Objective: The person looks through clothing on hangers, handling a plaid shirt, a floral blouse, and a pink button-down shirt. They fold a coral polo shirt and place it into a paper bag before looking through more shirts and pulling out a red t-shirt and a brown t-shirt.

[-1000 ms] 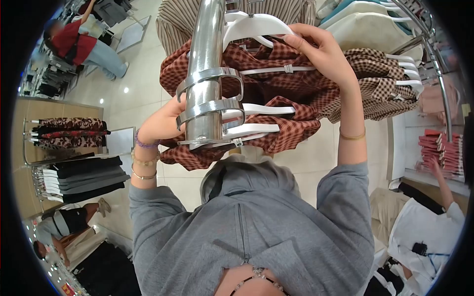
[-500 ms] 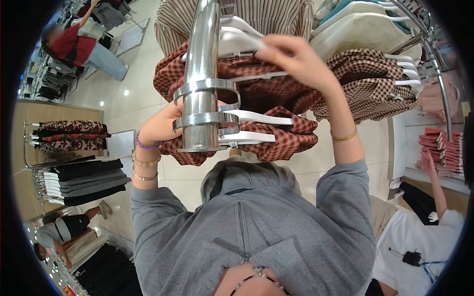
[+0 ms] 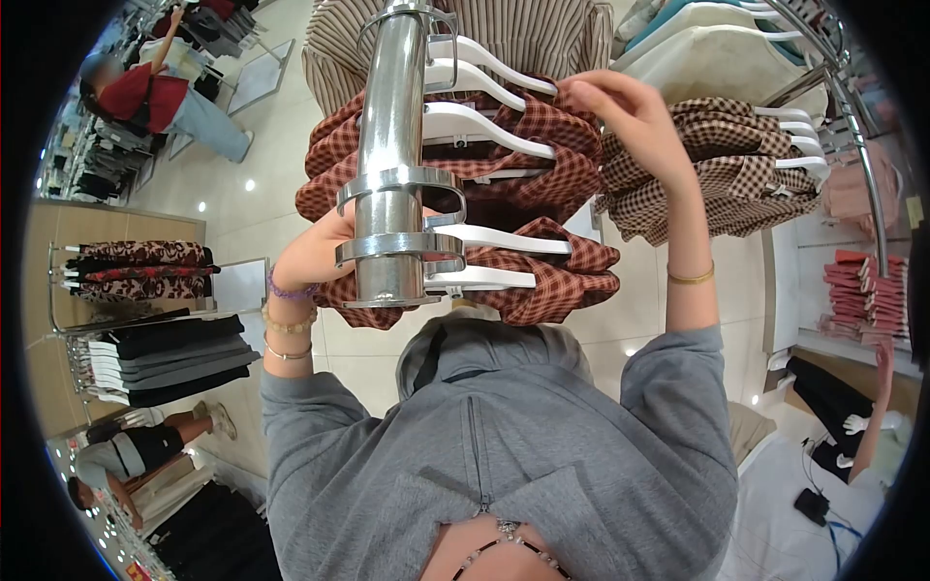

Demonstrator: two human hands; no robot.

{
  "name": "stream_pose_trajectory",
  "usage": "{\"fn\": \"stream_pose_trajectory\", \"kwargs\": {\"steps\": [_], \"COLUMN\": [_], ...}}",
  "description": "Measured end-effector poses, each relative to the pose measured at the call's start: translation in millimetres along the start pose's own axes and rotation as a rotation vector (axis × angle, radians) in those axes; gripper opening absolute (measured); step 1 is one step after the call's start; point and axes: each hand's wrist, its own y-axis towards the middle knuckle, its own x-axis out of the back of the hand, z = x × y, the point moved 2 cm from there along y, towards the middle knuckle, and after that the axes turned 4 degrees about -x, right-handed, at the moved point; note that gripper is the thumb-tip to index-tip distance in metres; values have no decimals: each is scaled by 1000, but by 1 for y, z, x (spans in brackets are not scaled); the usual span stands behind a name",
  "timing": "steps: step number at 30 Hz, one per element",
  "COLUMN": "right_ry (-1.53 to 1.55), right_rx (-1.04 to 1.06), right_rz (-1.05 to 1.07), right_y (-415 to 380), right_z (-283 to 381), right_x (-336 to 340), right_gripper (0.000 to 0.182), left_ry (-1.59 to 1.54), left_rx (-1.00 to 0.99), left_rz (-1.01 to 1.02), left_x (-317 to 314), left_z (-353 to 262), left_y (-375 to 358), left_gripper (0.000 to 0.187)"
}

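Red-brown checked shirts (image 3: 572,145) hang on white hangers (image 3: 484,132) from a thick chrome rail (image 3: 390,116) in front of me. My right hand (image 3: 635,111) is at the shoulder of one of the farther shirts, its thumb and fingers closed on the fabric beside the hanger's end. My left hand (image 3: 327,242) reaches behind the rail, between the nearer and farther shirts; the rail and its rings hide its fingers. Two nearer hangers, each with a checked shirt, hang close to the rail's front end.
A striped garment (image 3: 523,34) hangs beyond the checked shirts. Brown-and-cream checked shirts (image 3: 712,184) hang on a rack at right. Dark trousers (image 3: 184,353) hang at left. Several other people stand around, one in a red top (image 3: 136,97), one in white at lower right.
My right hand has moved right and slightly outward, from over the hangers to a shirt's shoulder. Several hangers beneath it now show plainly, spread along the rail. The left hand stays nearly in place.
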Motion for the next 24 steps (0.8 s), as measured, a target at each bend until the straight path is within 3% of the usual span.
{"fn": "stream_pose_trajectory", "kwargs": {"steps": [6,15,17,24], "right_ry": [-11,6,-116,-222], "right_rx": [-113,-276,-375,-125], "right_rz": [-29,170,197,140], "right_y": [-26,-49,-52,-50], "right_z": [-15,-12,-9,-5], "right_x": [31,-2,-7,-24], "right_gripper": [25,34,39,41], "left_ry": [-59,-61,-74,-158], "left_rx": [-14,4,47,-16], "left_rz": [-27,29,55,-80], "left_x": [0,5,4,-6], "left_z": [1,2,1,-5], "left_y": [-1,2,6,5], "left_gripper": [34,36,37,35]}}
